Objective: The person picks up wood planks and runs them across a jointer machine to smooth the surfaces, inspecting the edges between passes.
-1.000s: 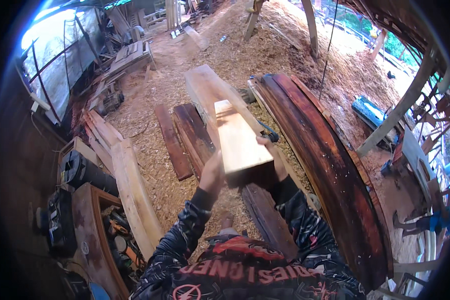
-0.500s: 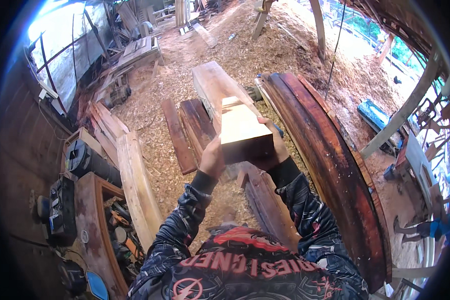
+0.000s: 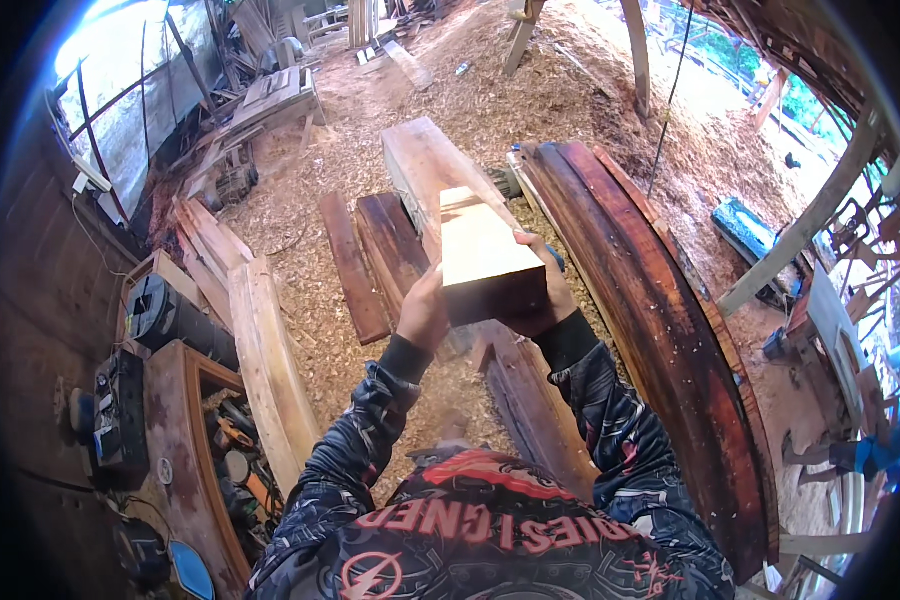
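Observation:
Between my two hands is a wooden block [image 3: 487, 240] with a bright, pale top face and a dark near end. My left hand [image 3: 425, 310] grips its left side, the fingers partly hidden by the block. On the right side my right hand [image 3: 553, 290] holds it, the thumb at the top edge and the other fingers out of sight beneath. Just beyond the block lies a large pale timber beam [image 3: 425, 150], partly covered by it in this view. I cannot tell whether the block touches that beam.
Dark reddish planks [image 3: 650, 320] lie along the right. Shorter brown boards [image 3: 355, 270] and a pale beam [image 3: 270, 350] are on the left, near a wooden cabinet [image 3: 175, 440] full of tools. Wood shavings [image 3: 300, 190] cover the ground. Another person [image 3: 860, 455] is at the far right edge.
Both hands keep the same hold on the block. The surroundings on the left shift very slightly in the view; little else differs.

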`<act>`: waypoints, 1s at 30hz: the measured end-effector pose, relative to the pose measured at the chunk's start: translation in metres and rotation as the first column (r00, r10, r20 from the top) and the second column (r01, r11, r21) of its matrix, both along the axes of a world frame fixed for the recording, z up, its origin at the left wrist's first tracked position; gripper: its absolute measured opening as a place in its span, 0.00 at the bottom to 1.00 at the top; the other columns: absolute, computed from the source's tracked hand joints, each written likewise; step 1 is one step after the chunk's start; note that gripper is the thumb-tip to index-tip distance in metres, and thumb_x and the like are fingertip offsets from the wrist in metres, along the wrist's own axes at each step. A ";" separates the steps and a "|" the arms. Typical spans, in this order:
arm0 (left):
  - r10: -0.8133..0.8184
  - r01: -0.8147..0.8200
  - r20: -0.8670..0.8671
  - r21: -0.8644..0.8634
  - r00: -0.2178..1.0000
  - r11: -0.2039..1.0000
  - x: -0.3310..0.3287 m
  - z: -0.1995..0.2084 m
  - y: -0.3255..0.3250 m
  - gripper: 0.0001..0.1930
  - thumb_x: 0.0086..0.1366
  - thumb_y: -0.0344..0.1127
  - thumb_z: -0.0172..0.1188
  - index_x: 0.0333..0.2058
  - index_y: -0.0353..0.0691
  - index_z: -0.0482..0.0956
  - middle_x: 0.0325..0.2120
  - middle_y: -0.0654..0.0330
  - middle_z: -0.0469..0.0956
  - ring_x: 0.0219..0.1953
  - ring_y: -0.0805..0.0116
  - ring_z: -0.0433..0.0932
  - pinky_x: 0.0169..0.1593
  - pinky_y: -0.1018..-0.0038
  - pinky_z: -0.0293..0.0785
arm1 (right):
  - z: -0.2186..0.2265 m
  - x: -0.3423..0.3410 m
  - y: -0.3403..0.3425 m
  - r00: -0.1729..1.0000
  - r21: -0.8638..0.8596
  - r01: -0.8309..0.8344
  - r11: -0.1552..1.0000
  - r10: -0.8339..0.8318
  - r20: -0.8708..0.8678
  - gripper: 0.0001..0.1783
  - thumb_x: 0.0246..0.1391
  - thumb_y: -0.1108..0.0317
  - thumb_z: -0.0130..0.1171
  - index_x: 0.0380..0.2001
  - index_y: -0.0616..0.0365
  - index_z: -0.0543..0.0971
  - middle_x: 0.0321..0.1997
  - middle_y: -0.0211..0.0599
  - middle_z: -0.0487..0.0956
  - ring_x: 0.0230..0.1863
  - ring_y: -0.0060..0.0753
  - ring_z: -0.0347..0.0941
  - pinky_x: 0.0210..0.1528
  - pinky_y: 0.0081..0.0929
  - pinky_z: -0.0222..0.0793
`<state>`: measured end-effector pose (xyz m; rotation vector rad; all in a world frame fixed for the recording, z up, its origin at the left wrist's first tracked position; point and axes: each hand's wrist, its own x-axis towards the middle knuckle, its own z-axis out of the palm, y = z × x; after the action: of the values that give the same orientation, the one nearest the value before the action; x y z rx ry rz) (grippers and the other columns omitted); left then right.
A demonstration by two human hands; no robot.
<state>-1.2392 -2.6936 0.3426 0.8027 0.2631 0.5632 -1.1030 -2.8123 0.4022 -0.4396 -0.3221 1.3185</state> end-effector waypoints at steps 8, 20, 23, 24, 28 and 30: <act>-0.026 0.059 -0.170 0.193 0.985 0.979 -0.003 -0.039 0.007 0.23 0.74 0.40 0.49 0.63 0.36 0.69 0.53 0.61 0.75 0.53 0.69 0.74 0.56 0.72 0.71 | -0.008 0.005 -0.024 0.993 -0.320 0.102 0.942 -0.075 0.095 0.28 0.64 0.50 0.55 0.57 0.63 0.73 0.48 0.40 0.83 0.43 0.35 0.83 0.46 0.33 0.80; 0.496 0.299 -0.566 0.802 0.659 0.518 0.116 -0.256 0.139 0.39 0.57 0.59 0.68 0.54 0.27 0.73 0.46 0.46 0.80 0.45 0.57 0.81 0.43 0.65 0.79 | -0.126 0.007 -0.192 0.272 -0.702 0.538 0.466 0.692 0.669 0.41 0.40 0.57 0.70 0.56 0.64 0.68 0.48 0.62 0.79 0.47 0.59 0.79 0.50 0.46 0.75; 0.304 0.439 -0.858 0.480 0.414 0.760 0.213 -0.199 0.071 0.61 0.45 0.77 0.64 0.59 0.20 0.69 0.54 0.33 0.74 0.59 0.44 0.74 0.60 0.62 0.71 | -0.128 -0.022 -0.246 0.256 -0.738 0.628 0.247 0.830 0.496 0.35 0.40 0.60 0.68 0.53 0.58 0.68 0.45 0.60 0.79 0.41 0.63 0.79 0.45 0.52 0.75; 0.492 0.492 -0.838 0.540 0.237 0.682 0.230 -0.223 0.106 0.63 0.43 0.80 0.64 0.58 0.20 0.70 0.55 0.34 0.74 0.59 0.45 0.74 0.60 0.62 0.71 | -0.130 -0.030 -0.245 0.273 -0.740 0.621 0.259 0.814 0.513 0.35 0.40 0.60 0.68 0.53 0.58 0.68 0.45 0.60 0.79 0.41 0.63 0.79 0.45 0.52 0.75; 0.468 0.723 -0.882 0.357 0.052 0.592 0.254 -0.266 0.117 0.59 0.51 0.61 0.68 0.63 0.16 0.50 0.60 0.35 0.68 0.63 0.47 0.71 0.65 0.62 0.66 | -0.165 -0.051 -0.292 0.060 -0.486 0.800 0.351 0.760 0.647 0.35 0.39 0.62 0.67 0.53 0.52 0.67 0.41 0.50 0.80 0.36 0.59 0.80 0.39 0.55 0.76; 0.563 0.505 -0.827 0.485 -0.002 0.714 0.231 -0.273 0.049 0.57 0.50 0.57 0.70 0.61 0.17 0.49 0.57 0.32 0.70 0.60 0.45 0.74 0.63 0.60 0.68 | -0.186 -0.060 -0.334 0.095 -0.502 0.788 0.356 0.736 0.670 0.35 0.39 0.62 0.67 0.53 0.53 0.68 0.44 0.49 0.80 0.38 0.58 0.80 0.40 0.54 0.76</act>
<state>-1.0081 -2.6449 0.0700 2.0014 1.6108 -0.1132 -1.1632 -3.1466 0.2161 -2.6682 -0.6567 0.6129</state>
